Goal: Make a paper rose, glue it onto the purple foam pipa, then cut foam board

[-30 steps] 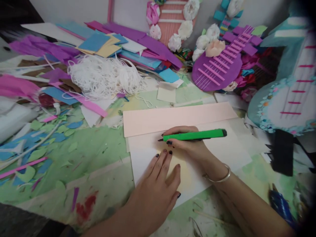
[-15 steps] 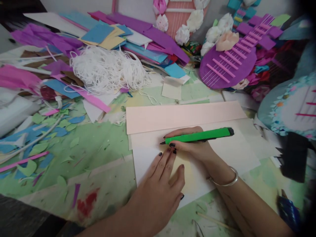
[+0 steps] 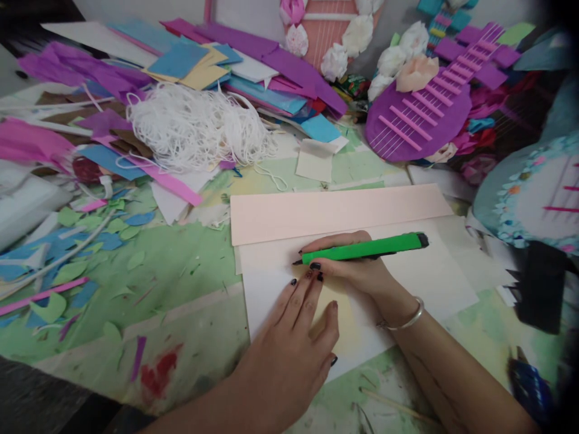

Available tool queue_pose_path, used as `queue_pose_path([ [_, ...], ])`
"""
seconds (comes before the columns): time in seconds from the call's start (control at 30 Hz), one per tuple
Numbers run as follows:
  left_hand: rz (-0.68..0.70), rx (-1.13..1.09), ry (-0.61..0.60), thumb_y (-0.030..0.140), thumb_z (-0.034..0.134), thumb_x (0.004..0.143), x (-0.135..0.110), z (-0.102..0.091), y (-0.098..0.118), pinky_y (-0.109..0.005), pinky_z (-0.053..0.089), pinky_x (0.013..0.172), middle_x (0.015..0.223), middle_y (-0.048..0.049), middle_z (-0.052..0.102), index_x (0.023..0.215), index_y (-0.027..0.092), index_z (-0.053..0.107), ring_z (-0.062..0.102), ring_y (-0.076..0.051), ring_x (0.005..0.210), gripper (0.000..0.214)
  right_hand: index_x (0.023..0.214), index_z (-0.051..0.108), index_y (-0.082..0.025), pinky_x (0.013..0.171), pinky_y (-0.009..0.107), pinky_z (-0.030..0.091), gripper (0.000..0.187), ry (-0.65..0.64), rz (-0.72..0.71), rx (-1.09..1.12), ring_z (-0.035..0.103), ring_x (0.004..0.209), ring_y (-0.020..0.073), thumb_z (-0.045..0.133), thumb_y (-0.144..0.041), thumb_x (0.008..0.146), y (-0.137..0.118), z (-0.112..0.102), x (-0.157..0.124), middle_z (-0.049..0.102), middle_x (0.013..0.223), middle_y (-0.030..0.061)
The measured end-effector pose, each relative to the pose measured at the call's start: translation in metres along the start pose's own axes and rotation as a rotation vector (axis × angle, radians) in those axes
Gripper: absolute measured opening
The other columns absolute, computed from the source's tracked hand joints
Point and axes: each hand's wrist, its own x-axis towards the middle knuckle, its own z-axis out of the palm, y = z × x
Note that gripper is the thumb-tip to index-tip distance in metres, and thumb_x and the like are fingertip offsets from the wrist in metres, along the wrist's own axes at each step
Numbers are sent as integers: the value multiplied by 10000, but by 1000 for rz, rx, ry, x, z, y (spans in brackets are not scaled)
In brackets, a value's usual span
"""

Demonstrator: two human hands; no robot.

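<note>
My right hand (image 3: 357,265) is closed in a pen-like grip around a green utility knife (image 3: 362,247) with a black end. The knife's dark tip points left, close over a white paper sheet (image 3: 434,259). My left hand (image 3: 294,337) lies on the same sheet with its fingers spread, the fingertips beside my right thumb. A pale pink paper strip (image 3: 339,211) lies across the sheet's far part, just beyond the knife.
A tangled heap of white string (image 3: 194,126) and coloured paper pieces fill the far left. Leaf-shaped scraps (image 3: 54,307) lie at left. A purple paper guitar (image 3: 418,117) and a flower-edged blue one (image 3: 534,193) stand at right. Dark-handled tool (image 3: 529,380) lies lower right.
The silver bracelet has slid a little along my right wrist towards the hand. Both hands, the knife and the papers stay almost where they were.
</note>
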Motion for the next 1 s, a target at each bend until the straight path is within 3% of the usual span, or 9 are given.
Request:
queue_pose_path([
  [1.0,10,9,1,428,496,905,-1,2,0,-482,338,1067,1422,-259,415,1281,123,461,318,-357,1379,485,894,757,-140,674,262,568,231,32,-13,-8,688,760,174,750,-287,715,1,2,-1,742,862,87],
])
